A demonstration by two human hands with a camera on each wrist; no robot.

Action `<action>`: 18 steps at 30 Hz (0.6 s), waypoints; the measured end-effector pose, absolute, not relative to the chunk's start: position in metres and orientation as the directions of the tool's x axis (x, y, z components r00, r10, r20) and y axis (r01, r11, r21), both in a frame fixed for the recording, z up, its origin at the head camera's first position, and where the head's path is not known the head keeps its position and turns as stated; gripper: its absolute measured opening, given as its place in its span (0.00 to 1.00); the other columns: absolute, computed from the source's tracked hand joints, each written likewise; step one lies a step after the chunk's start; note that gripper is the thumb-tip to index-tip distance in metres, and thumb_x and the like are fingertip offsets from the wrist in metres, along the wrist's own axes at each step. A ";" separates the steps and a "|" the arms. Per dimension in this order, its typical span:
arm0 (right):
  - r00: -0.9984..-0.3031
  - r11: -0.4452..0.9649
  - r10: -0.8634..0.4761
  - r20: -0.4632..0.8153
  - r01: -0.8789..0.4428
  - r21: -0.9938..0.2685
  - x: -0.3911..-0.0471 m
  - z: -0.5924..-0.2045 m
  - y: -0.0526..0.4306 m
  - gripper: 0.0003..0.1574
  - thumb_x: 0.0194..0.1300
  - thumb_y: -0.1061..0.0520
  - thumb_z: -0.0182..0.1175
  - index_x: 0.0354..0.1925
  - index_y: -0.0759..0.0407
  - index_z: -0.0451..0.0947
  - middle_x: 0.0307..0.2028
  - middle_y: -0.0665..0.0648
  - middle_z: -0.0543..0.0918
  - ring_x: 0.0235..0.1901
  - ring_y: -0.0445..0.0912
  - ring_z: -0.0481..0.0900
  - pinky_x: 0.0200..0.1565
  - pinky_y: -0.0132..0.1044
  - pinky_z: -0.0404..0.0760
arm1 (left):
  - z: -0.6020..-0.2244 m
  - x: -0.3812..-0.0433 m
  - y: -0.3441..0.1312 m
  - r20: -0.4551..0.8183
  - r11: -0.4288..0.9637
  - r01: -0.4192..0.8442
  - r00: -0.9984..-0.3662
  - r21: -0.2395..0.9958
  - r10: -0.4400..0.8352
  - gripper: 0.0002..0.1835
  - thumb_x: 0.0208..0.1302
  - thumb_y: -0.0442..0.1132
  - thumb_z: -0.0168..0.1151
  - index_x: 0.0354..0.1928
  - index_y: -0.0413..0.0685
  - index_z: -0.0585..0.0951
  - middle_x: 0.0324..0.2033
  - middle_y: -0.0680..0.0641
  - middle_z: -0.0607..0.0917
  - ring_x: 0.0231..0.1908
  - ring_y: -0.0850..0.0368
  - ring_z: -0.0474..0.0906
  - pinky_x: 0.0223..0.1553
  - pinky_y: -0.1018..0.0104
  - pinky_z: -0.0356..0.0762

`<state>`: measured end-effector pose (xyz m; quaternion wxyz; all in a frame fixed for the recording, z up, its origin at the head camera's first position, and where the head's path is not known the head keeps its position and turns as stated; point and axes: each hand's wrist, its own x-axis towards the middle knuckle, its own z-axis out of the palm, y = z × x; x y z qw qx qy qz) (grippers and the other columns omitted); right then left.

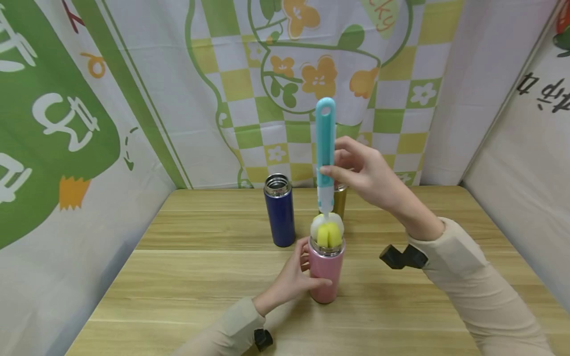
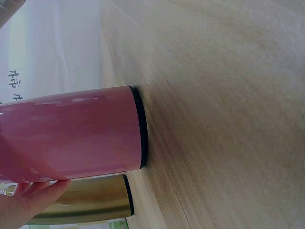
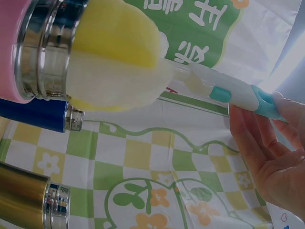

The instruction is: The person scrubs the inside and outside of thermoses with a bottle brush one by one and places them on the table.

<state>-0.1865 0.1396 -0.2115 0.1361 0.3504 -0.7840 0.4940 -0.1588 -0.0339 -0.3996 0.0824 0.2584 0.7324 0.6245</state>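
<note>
A pink bottle (image 1: 325,277) stands uncapped on the wooden table, its black base showing in the left wrist view. My left hand (image 1: 297,277) grips its side, thumb across the front. Above it, my right hand (image 1: 362,170) pinches the teal handle of a bottle brush (image 1: 326,143), which points straight down. The yellow and white sponge head (image 3: 114,57) sits at the metal mouth of the bottle, its lower part inside and hidden, the rest bulging out above the rim.
An uncapped dark blue bottle (image 1: 280,212) stands behind and left of the pink one. A gold bottle (image 3: 24,195) stands behind it, partly hidden in the head view. A patterned cloth (image 1: 285,138) hangs at the table's back edge. Wooden table (image 1: 200,287) extends to both sides.
</note>
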 end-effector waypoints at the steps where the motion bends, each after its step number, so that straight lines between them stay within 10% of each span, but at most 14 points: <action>1: -0.720 0.264 -0.412 0.559 -0.681 -0.683 -0.187 -0.212 0.140 0.16 0.57 0.67 0.57 0.45 0.65 0.69 0.28 0.59 0.80 0.26 0.44 0.79 0.27 0.41 0.79 | -0.399 -0.159 -0.033 0.201 0.083 0.272 -0.854 0.959 0.479 0.42 0.42 0.25 0.68 0.58 0.40 0.54 0.44 0.40 0.69 0.45 0.45 0.73 0.46 0.56 0.71; 18: -0.752 0.271 -0.394 0.529 -0.645 -0.715 -0.185 -0.227 0.142 0.16 0.56 0.66 0.58 0.44 0.65 0.70 0.28 0.59 0.80 0.28 0.44 0.79 0.32 0.41 0.79 | -0.400 -0.158 -0.034 0.190 0.078 0.259 -0.853 0.963 0.486 0.43 0.42 0.26 0.68 0.60 0.42 0.54 0.45 0.41 0.68 0.46 0.46 0.72 0.46 0.61 0.71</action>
